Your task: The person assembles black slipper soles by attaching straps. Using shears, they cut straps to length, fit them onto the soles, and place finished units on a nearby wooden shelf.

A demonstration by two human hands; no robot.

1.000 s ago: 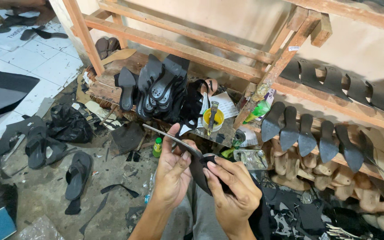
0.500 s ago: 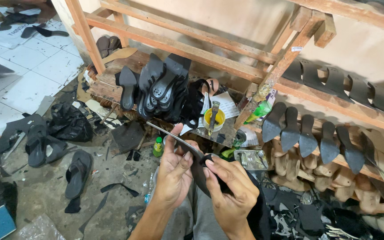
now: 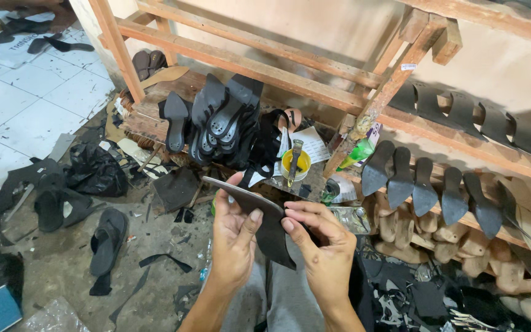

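A flat dark shoe sole piece, long and pointed at both ends, is held over my lap in both hands. My left hand cups it from below and the left, with the thumb pressed on its upper face. From the right, my right hand pinches its edge with thumb and fingertips. Just beyond the hands stands a yellow glue pot with a brush in it.
Black heeled soles are stacked behind the pot. More soles hang on a wooden rack at right, with pale wooden lasts below. Sandals, scraps and a black bag litter the floor at left. Dark cut pieces lie by my right knee.
The view has shifted slightly. Both hands keep hold of the sole piece and have only adjusted their fingers on it.
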